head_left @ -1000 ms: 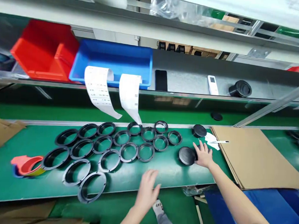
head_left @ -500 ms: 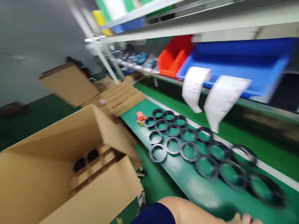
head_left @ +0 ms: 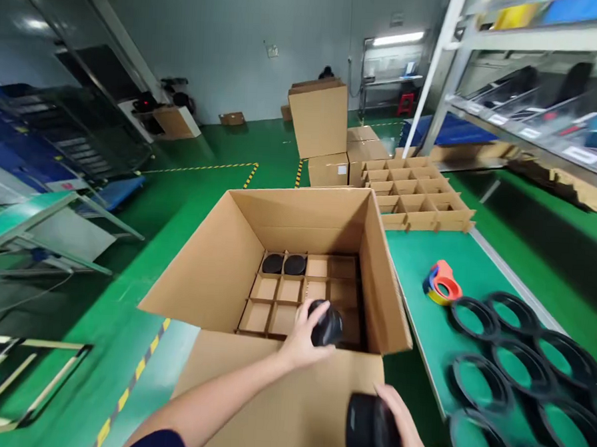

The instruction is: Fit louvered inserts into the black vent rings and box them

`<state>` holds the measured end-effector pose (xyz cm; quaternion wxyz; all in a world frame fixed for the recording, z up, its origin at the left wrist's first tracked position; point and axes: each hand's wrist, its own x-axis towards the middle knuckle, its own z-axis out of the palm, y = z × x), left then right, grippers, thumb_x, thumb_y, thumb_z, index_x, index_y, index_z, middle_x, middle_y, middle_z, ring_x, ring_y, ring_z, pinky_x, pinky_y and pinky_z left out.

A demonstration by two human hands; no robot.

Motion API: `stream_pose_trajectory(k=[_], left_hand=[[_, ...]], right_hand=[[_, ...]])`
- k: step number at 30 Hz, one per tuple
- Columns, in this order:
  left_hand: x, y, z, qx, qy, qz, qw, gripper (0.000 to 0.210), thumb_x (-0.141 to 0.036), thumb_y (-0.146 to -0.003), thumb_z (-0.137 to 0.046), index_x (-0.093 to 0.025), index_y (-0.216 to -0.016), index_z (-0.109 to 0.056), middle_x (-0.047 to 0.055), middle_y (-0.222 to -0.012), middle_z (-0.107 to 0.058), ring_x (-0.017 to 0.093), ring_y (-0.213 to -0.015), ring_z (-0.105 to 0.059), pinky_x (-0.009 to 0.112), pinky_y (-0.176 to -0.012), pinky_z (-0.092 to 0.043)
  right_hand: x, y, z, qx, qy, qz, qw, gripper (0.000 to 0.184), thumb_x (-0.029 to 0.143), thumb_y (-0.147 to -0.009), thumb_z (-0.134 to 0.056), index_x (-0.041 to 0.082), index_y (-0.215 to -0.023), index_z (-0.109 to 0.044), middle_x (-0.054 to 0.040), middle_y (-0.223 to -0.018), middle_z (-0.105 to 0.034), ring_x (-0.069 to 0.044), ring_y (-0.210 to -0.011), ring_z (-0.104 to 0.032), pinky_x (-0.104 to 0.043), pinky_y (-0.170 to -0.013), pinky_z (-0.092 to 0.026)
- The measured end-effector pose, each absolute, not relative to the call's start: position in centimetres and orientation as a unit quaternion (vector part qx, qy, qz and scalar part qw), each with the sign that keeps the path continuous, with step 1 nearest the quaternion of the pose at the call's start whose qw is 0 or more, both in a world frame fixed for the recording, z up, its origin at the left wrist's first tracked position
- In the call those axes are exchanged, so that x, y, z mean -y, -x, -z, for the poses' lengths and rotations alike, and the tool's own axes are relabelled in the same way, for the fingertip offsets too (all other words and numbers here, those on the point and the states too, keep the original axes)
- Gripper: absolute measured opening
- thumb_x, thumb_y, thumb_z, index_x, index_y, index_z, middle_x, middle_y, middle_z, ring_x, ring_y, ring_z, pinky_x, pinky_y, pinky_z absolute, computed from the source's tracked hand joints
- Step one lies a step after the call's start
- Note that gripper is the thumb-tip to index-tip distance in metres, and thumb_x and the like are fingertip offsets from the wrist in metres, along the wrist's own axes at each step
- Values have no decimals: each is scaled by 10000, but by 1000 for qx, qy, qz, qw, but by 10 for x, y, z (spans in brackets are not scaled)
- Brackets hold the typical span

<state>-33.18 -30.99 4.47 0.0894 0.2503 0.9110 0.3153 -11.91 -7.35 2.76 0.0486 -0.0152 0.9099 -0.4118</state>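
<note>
An open cardboard box stands in front of me, its bottom split by cardboard dividers. Two black round parts sit side by side in cells of its far left corner. My left hand reaches over the near side of the box, fingers wrapped round a black round part above the dividers. Lower down and nearer to me, my right hand grips a black cylindrical part, held tilted over the box's near flap. Motion blurs this second part slightly.
On the green table at the right lie several black rings, an orange tape dispenser and a cardboard divider grid. A shelf rises above it. More cardboard boxes stand behind.
My view has swung left from the table to the box. Both hands now show with black round parts in them; before, one arm reached towards the lower right with its hand partly visible.
</note>
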Motion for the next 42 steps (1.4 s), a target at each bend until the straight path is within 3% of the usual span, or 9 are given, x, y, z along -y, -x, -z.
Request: stream_pose_trajectory(k=[2, 4, 8, 12, 16, 19, 24, 30, 42], left_hand=[[318, 402, -18, -949, -167, -261, 52, 935, -318, -672, -820, -295, -1502, -390, 124, -1533, -246, 336, -1416, -307, 463, -1177, -329], [316, 469, 15, -960, -142, -237, 51, 899, -330, -671, -829, -308, -1479, -436, 128, -1516, -262, 389, -1409, -291, 513, -1160, -334], [295, 563, 83, -961, -146, -226, 68, 897, -369, -661, -840, -372, -1468, -447, 124, -1541, -248, 464, -1405, -256, 588, -1126, -324], [277, 607, 134, -954, -175, -230, 82, 970, -397, -623, -876, -381, -1483, -427, 129, -1574, -218, 496, -1410, -231, 606, -1146, -273], [277, 623, 171, -945, -205, -237, 90, 1032, -417, -610, -912, -372, -1502, -396, 129, -1612, -156, 507, -1423, -215, 607, -1159, -262], [285, 623, 192, -937, -238, -239, 91, 1023, -513, -639, -904, -343, -1509, -392, 150, -1640, -85, 501, -1454, -159, 607, -1178, -234], [287, 616, 214, -923, -297, -233, 76, 683, -534, -902, -669, -328, -1499, -410, 141, -1651, -115, 371, -1514, -53, 623, -1213, -68], [274, 612, 224, -926, -300, -219, 59, 579, -470, -981, -567, -319, -1511, -389, 161, -1643, -138, 348, -1512, -108, 636, -1202, -134], [281, 608, 232, -944, -259, -181, 94, 580, -444, -994, -544, -360, -1530, -339, 76, -1664, -87, 340, -1517, -59, 571, -1228, -132]], right_hand=[[109, 220, -35, -930, 1, 365, 26, 1043, 372, -705, -722, 309, -1588, -171, -111, -1566, -246, -404, -1396, -327, -528, -1084, -417], [136, 324, -22, -949, -83, 304, -17, 987, 383, -721, -708, 272, -1576, -226, -167, -1533, -241, -453, -1336, -365, -555, -1028, -432], [145, 483, 53, -948, -234, 216, -24, 914, 477, -768, -739, 286, -1549, -305, -214, -1413, -337, -495, -1148, -489, -600, -903, -444], [116, 559, 128, -959, -247, 141, 6, 924, 494, -763, -787, 309, -1542, -326, -229, -1444, -293, -516, -1172, -451, -576, -903, -416], [95, 583, 179, -979, -191, 55, 47, 938, 551, -803, -773, 287, -1562, -287, -244, -1492, -261, -492, -1214, -430, -579, -969, -359], [93, 578, 213, -990, -131, 2, 49, 788, 555, -941, -599, 208, -1570, -277, -237, -1541, -224, -458, -1352, -304, -583, -1081, -262], [92, 561, 247, -991, -124, -24, 37, 716, 482, -1032, -404, 87, -1588, -183, -246, -1603, -82, -417, -1459, -106, -557, -1158, -186], [93, 560, 245, -993, -112, -29, 29, 741, 504, -1038, -424, 121, -1601, -134, -224, -1621, -39, -398, -1476, -73, -543, -1167, -204], [114, 548, 207, -982, -167, 57, 64, 636, 433, -1030, -518, 145, -1564, -325, -192, -1620, -125, -394, -1474, -108, -553, -1172, -211]])
